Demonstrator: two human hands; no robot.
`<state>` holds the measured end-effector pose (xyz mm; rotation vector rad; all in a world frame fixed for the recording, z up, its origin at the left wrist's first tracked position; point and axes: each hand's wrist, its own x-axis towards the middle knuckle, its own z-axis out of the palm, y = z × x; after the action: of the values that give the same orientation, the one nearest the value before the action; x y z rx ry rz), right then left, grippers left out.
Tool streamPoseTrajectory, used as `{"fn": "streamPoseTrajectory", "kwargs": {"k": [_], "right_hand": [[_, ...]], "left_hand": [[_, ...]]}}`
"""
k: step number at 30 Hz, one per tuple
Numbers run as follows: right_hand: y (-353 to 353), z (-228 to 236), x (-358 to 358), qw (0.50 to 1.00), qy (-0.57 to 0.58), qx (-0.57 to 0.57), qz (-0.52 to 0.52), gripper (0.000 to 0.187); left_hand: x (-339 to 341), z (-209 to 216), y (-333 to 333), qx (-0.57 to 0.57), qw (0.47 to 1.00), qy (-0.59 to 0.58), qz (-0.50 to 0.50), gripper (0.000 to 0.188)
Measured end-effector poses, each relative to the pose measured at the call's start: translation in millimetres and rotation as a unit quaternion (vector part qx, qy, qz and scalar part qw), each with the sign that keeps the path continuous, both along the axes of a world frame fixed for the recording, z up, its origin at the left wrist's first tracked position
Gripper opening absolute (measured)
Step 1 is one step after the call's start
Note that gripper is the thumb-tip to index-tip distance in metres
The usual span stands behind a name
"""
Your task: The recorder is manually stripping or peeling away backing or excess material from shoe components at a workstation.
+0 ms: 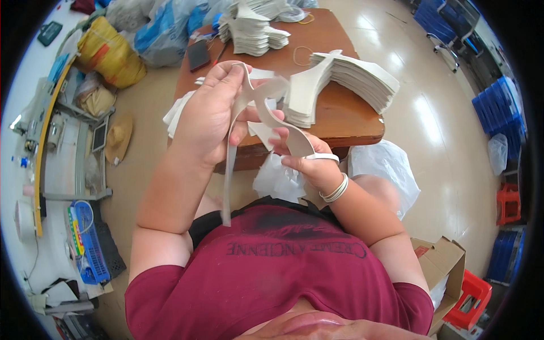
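Grip closed both sides: left hand (212, 105) pinches pale strip (297, 141), right hand (313, 170) holds its curved lower part. Strip between hands, near tabletop (343, 122) edge. Step looks like spreading strip by hand; next move probably calls for light, even pull, material looks floppy.

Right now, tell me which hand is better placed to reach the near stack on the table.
Right, I'd judge: the right hand is closer to the near stack, while the left hand is farther left. Both hold pale strip, so neither is free.
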<state>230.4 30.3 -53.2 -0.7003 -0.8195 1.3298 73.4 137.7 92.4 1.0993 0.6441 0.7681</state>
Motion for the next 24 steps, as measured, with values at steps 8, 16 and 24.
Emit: {"fn": "streamPoseTrajectory", "kwargs": {"k": [8, 16, 24], "right_hand": [[-14, 18, 76, 0.984, 0.045, -0.030, -0.167, 0.021], [-27, 32, 145, 0.963, 0.028, -0.120, -0.242, 0.022], [-7, 37, 183, 0.914, 0.060, -0.078, -0.394, 0.024]], "left_hand": [[50, -10, 53, 0.073, 0.987, 0.141, 0.008, 0.023], [85, -12, 56, 0.024, 0.969, 0.193, -0.152, 0.030], [136, -33, 70, 0.068, 0.973, 0.118, -0.184, 0.054]]}}
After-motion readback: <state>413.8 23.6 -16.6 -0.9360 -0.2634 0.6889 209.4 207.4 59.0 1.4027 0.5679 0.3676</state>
